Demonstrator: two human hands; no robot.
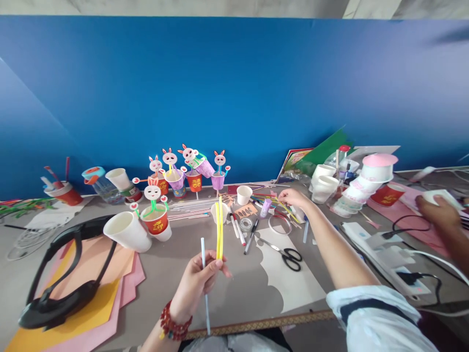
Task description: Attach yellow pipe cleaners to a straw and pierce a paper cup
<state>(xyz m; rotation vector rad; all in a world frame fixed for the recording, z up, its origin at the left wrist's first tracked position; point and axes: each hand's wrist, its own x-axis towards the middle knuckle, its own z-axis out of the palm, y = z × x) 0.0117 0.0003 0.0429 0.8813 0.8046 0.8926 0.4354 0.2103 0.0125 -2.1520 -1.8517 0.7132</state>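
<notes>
My left hand (pixel 205 276) is closed around slender yellow straw-like sticks (pixel 220 232), which point upward, and a pale blue straw (pixel 206 298) that passes down through the fingers. Over the pile of thin coloured sticks (pixel 269 199) at the back, my right hand (pixel 293 199) has its fingers bent together in a pinch; what lies between them is too small to make out. Near it are a purple glue stick (pixel 266 208), a tape roll (pixel 245 224) and a ring of ribbon (pixel 280 224). Black-handled scissors (pixel 291 258) rest on cut white paper (pixel 293 288).
Rabbit-faced paper-cup figures (pixel 152 191) stand against the blue partition (pixel 234 98). Left are a black headset-like frame (pixel 62 303) and coloured paper (pixel 106 303). Right are stacked cups (pixel 361 188), a power strip (pixel 384 259) with cables, and another person's hand (pixel 437 212) holding a white object.
</notes>
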